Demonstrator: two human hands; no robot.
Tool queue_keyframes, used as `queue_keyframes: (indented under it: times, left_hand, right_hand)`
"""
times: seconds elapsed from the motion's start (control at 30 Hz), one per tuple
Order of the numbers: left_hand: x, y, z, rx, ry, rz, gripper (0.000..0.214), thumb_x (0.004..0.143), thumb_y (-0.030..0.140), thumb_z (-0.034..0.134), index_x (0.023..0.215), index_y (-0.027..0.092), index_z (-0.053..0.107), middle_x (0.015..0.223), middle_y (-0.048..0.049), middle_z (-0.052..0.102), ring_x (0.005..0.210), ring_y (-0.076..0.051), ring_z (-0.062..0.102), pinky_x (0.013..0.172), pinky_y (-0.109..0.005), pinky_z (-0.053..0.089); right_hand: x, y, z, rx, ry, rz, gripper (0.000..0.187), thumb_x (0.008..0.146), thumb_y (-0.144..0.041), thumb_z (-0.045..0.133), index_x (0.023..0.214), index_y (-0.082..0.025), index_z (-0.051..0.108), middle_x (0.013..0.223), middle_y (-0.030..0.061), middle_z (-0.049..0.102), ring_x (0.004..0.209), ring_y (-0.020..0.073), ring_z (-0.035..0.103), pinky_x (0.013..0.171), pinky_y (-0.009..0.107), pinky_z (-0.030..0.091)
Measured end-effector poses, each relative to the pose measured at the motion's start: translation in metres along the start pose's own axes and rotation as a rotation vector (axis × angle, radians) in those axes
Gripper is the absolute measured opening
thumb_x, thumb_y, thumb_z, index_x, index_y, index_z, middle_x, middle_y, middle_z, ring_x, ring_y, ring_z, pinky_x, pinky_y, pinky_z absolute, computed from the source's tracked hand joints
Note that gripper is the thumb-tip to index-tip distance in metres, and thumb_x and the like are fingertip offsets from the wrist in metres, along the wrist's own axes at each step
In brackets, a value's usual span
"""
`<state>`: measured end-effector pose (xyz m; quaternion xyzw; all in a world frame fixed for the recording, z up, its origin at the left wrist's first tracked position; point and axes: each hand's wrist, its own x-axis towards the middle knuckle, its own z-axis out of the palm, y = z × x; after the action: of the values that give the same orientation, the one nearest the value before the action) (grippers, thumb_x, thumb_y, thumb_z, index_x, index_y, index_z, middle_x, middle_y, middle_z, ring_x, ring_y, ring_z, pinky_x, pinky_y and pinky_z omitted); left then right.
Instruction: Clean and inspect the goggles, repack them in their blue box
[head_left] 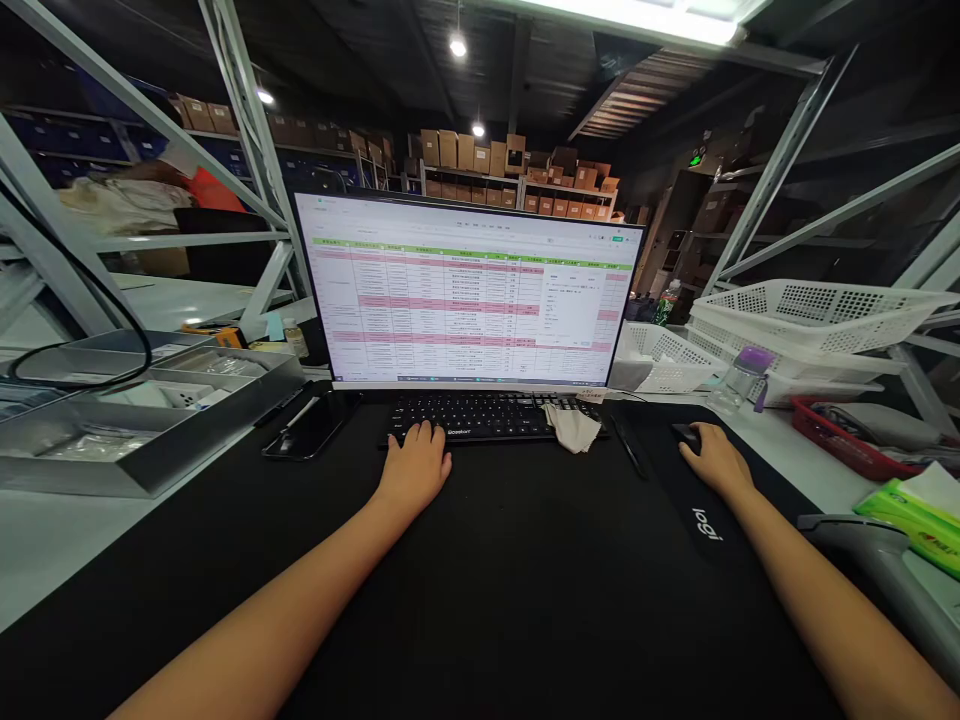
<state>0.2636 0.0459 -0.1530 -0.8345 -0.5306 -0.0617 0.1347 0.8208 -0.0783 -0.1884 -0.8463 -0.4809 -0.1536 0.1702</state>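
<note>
My left hand (415,465) lies flat at the left end of a black keyboard (491,414), fingers spread over the keys. My right hand (712,460) is cupped over a black mouse (687,436) on the black desk mat (525,560). Behind the keyboard a wide monitor (469,290) shows a spreadsheet with pink and green rows. A crumpled beige cloth (571,425) rests on the keyboard's right end. A black pen (627,445) lies between keyboard and mouse.
A black phone (304,432) lies left of the keyboard. Grey metal trays (142,410) stand at the left, white perforated baskets (810,320) and a red basket (847,440) at the right, green packets (919,520) near the right edge. Metal shelving with cardboard boxes fills the background.
</note>
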Motion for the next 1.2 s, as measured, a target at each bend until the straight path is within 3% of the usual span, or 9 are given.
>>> queue_keyframes:
  times: [0.17,0.33,0.63,0.9,1.2]
  left_hand:
    - [0.0,0.0,0.0,-0.004,0.004,0.0,0.051,0.109,0.026,0.042,0.154,0.005,0.054,0.162,-0.0269,0.052,0.151,-0.041,0.049,0.119,-0.069,0.045]
    - [-0.001,0.001,-0.001,-0.001,0.006,-0.001,0.051,0.109,0.027,0.041,0.153,0.005,0.055,0.162,-0.0268,0.052,0.151,-0.04,0.049,0.12,-0.068,0.045]
    - [-0.001,0.0,-0.001,-0.017,0.02,-0.008,0.05,0.108,0.026,0.046,0.153,0.007,0.057,0.161,-0.0267,0.054,0.151,-0.04,0.05,0.12,-0.068,0.045]
    - [-0.002,0.0,-0.001,-0.012,0.019,0.001,0.051,0.108,0.025,0.043,0.153,0.005,0.055,0.161,-0.0273,0.053,0.15,-0.041,0.05,0.12,-0.069,0.045]
    - [-0.001,0.0,-0.001,-0.001,0.016,0.005,0.052,0.108,0.026,0.042,0.154,0.005,0.054,0.162,-0.0276,0.053,0.15,-0.041,0.05,0.119,-0.068,0.046]
  right_hand:
    - [-0.002,-0.005,-0.005,0.015,0.014,0.013,0.048,0.095,-0.039,0.058,0.137,-0.015,0.063,0.139,0.0198,0.066,0.126,0.0343,0.067,0.107,0.046,0.053]
    - [-0.004,-0.006,-0.007,0.03,0.007,-0.007,0.055,0.098,-0.038,0.056,0.148,-0.015,0.06,0.149,0.0197,0.062,0.133,0.0346,0.065,0.114,0.047,0.051]
    - [0.004,0.001,0.006,0.04,0.059,-0.001,0.045,0.093,-0.036,0.06,0.131,-0.013,0.065,0.136,0.0211,0.066,0.127,0.0344,0.067,0.109,0.047,0.054]
    - [0.008,0.016,0.025,0.069,0.114,-0.06,0.054,0.092,-0.038,0.059,0.142,-0.017,0.063,0.141,0.0191,0.065,0.127,0.0342,0.067,0.11,0.05,0.053]
    - [0.01,0.014,0.021,0.068,0.109,-0.041,0.043,0.089,-0.037,0.061,0.126,-0.016,0.066,0.13,0.0195,0.068,0.123,0.0343,0.067,0.11,0.049,0.053]
